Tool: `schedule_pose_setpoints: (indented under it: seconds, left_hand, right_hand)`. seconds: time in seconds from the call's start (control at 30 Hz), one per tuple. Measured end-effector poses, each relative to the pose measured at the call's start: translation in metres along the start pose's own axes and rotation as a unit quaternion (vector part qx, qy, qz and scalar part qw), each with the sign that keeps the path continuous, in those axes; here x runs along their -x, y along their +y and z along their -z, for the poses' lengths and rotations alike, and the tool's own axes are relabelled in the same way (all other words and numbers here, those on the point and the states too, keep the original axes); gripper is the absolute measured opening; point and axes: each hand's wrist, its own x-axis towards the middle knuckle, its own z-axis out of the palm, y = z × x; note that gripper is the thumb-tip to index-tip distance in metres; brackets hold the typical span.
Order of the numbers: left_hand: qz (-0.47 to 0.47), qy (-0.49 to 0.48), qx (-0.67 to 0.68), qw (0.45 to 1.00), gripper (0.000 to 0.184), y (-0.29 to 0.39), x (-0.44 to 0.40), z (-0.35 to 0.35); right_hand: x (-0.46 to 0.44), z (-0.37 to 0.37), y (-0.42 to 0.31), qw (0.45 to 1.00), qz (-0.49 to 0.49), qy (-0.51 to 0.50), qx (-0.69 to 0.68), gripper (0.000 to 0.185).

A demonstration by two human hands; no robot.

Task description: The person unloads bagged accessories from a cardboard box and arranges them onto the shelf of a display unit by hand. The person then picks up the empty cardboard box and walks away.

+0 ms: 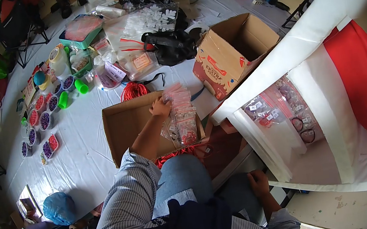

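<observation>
My left hand (160, 108) reaches into a shallow cardboard box (122, 132) in front of my lap. Its bent fingers grip the left edge of the plastic packets (182, 110), which overlap in a row along the box's right side. These packets are clear and pinkish, with small items inside that are too small to make out. Low beside my right thigh rests my right hand (258, 183), its fingers curled in, with no object showing in them. Red cord (177, 155) lies against the near side of the box, and another red bundle (134, 90) sits behind it.
A taller open carton (222, 59) stands right of the box. Further right, a white rack (268, 144) holds packaged bracelets (306, 127). Tubs of beads (45, 120) line the table's left part. Plastic bags and a black bag (171, 45) crowd the back. A blue bag (59, 209) sits near-left.
</observation>
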Motion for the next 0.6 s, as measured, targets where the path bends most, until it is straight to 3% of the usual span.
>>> schedule_pose_setpoints:
  seconds: [0.33,0.43,0.57,0.6]
  left_hand:
    - [-0.082,0.078,-0.016,0.994,0.066,0.015,0.017,-0.007]
    - [-0.084,0.014,-0.016,0.996,0.065,0.026,0.021,0.008]
    - [-0.087,0.020,-0.026,0.996,0.060,0.032,0.023,0.014]
    - [-0.141,0.047,-0.035,0.988,0.057,0.026,0.015,0.008]
  right_hand:
    - [-0.003,-0.001,-0.002,1.000,-0.017,-0.015,0.017,0.020]
    - [-0.003,0.000,-0.002,0.999,-0.021,-0.022,0.027,0.021]
    - [-0.004,0.000,-0.008,0.999,-0.019,-0.023,0.024,0.021]
    - [-0.004,0.000,-0.009,0.999,-0.020,-0.023,0.024,0.021]
